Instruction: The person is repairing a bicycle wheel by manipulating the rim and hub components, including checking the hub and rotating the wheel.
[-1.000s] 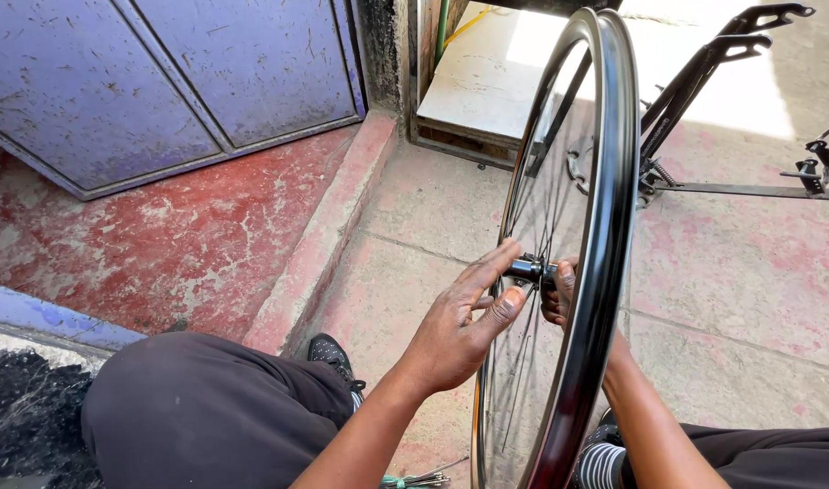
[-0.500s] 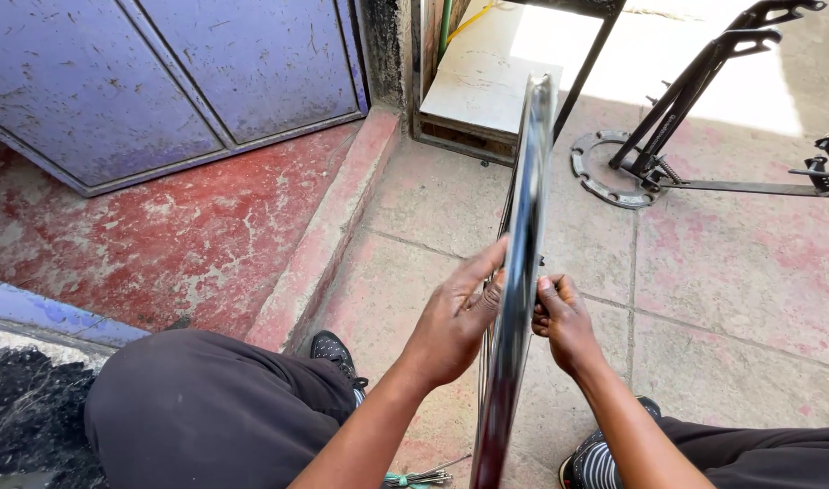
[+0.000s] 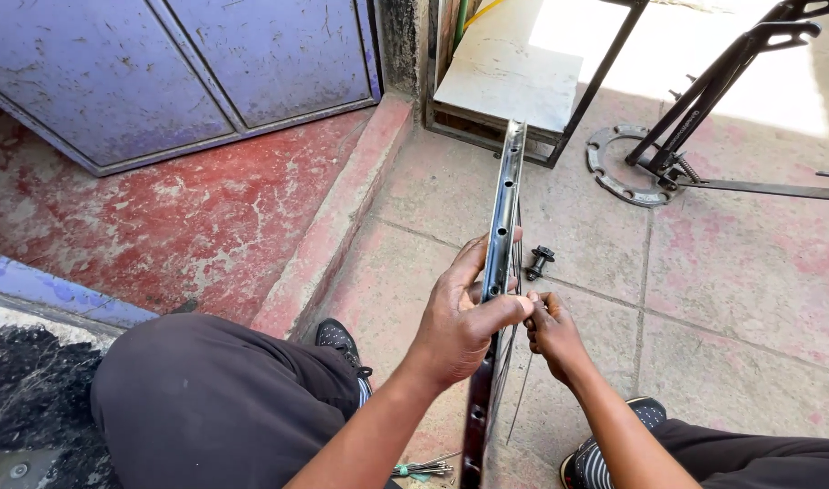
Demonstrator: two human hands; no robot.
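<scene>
A black bicycle wheel rim [image 3: 504,213] stands upright, edge-on to me, showing its row of spoke holes. My left hand [image 3: 458,317] grips the rim from the left side, thumb across its inner face. My right hand [image 3: 550,330] sits on the right side of the rim, fingers pinched at the spokes close to the left thumb. Thin spokes [image 3: 520,398] run down behind the rim. A small black hub part [image 3: 539,263] lies on the paving just right of the rim.
A black metal stand [image 3: 704,100] with a round base ring [image 3: 614,167] sits at the upper right. A framed white slab [image 3: 510,68] leans at the top. A blue metal door [image 3: 179,72] and red step are left. Loose spokes [image 3: 421,469] lie by my shoe.
The wheel has turned from a slanted view to edge-on and dropped lower. My hands moved from the hub to the rim and spokes. The small hub part now lies on the ground.
</scene>
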